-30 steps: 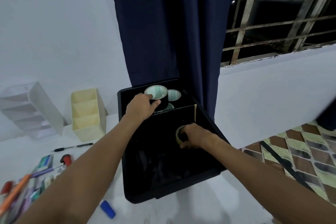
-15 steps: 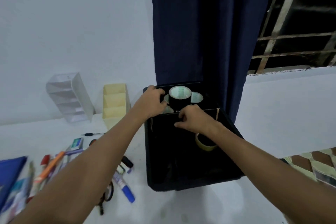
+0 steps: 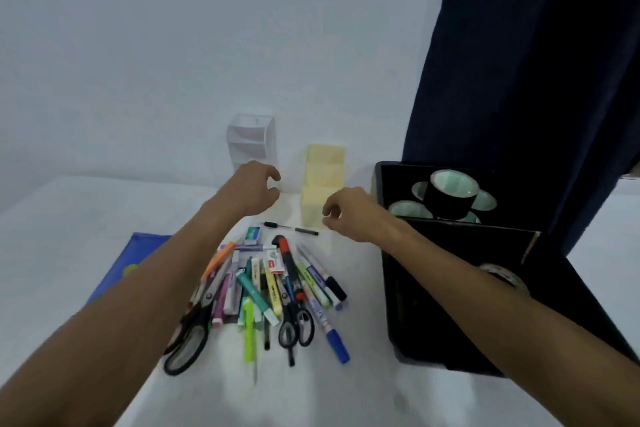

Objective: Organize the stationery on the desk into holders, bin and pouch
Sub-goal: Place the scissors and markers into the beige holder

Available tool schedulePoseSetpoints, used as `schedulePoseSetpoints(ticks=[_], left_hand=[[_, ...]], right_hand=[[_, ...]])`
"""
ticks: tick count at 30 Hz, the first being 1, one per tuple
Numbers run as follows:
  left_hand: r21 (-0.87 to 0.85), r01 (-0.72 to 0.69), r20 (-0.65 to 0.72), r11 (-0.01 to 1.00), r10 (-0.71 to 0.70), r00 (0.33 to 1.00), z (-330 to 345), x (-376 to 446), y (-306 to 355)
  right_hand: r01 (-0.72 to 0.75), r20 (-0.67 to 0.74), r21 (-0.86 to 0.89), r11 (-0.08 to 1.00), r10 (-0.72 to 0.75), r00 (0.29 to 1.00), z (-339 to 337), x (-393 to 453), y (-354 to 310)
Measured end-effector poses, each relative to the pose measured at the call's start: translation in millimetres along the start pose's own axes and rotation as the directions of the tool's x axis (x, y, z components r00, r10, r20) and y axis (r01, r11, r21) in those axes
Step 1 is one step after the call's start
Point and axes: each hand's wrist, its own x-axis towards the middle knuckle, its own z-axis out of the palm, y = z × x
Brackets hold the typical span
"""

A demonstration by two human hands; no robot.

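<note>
A heap of pens, markers and highlighters (image 3: pixel 273 284) lies on the white desk (image 3: pixel 363 392), with two pairs of scissors (image 3: pixel 296 322) in it. A single black pen (image 3: pixel 291 228) lies just beyond the heap. My left hand (image 3: pixel 258 189) hovers above the desk in front of the clear holder (image 3: pixel 251 139), fingers loosely curled and holding nothing. My right hand (image 3: pixel 349 213) hovers beside the yellow holder (image 3: pixel 323 180), also loosely curled and holding nothing. The black bin (image 3: pixel 391 270) at the right holds several tape rolls (image 3: pixel 452 196). A blue pouch (image 3: pixel 138 256) lies at the left, partly under my left forearm.
A dark blue curtain (image 3: pixel 519 80) hangs behind the bin. The white wall stands directly behind both holders. A cardboard divider (image 3: pixel 478 243) splits the bin, and one pale tape roll (image 3: pixel 502 276) lies in its near half, partly hidden by my right forearm.
Both hands left the bin and its tape rolls and moved left over the desk toward the holders. The view swung left, bringing the pen heap and pouch into sight.
</note>
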Motion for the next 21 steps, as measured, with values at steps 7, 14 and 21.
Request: schedulePoseSetpoints(ticks=[7,14,21], left_hand=[[0.116,0.112,0.203,0.987,-0.134,0.970,-1.0,-25.6,-90.7],[0.130,0.209,0.270,0.969,-0.237,0.933,1.7,-41.3,-144.1],[0.133,0.331,0.223,0.934,-0.353,0.908,-3.3,-62.0,-186.6]], right_hand=[[0.054,0.109,0.026,0.998,-0.056,0.993,47.6,31.2,-40.0],[0.100,0.189,0.023,0.995,-0.103,0.977,80.8,53.1,-71.2],[0.188,0.246,0.006,0.982,-0.184,0.952,107.6,74.3,-95.7]])
